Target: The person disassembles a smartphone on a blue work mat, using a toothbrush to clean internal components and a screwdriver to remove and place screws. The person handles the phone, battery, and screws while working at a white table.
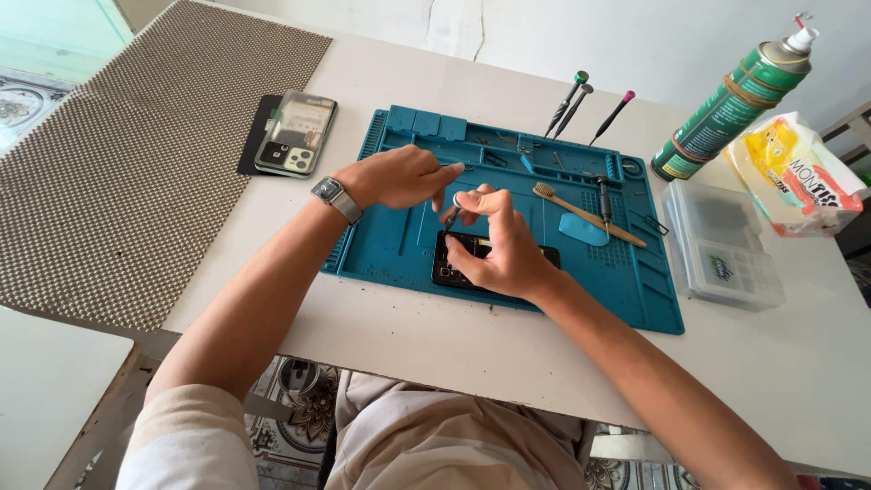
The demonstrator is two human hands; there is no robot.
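Beige trousers under white bench (pixel 454 354), right hand (pixel 504 249) fingers pinching screwdriver (pixel 454 214) over phone (pixel 451 259) on blue mat (pixel 635 290), left hand (pixel 399 177) fingers curled at its cap, patterned tile floor (pixel 308 408)

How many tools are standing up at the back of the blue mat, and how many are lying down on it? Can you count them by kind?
Standing screwdrivers, grey tops: 2
Standing screwdriver, pink top: 1
Lying toothbrush: 1
Lying screwdriver: 1
Lying blue pick: 1
Total on the mat: 6
The right hand holds one more small tool over the open phone; the left hand is beside it.
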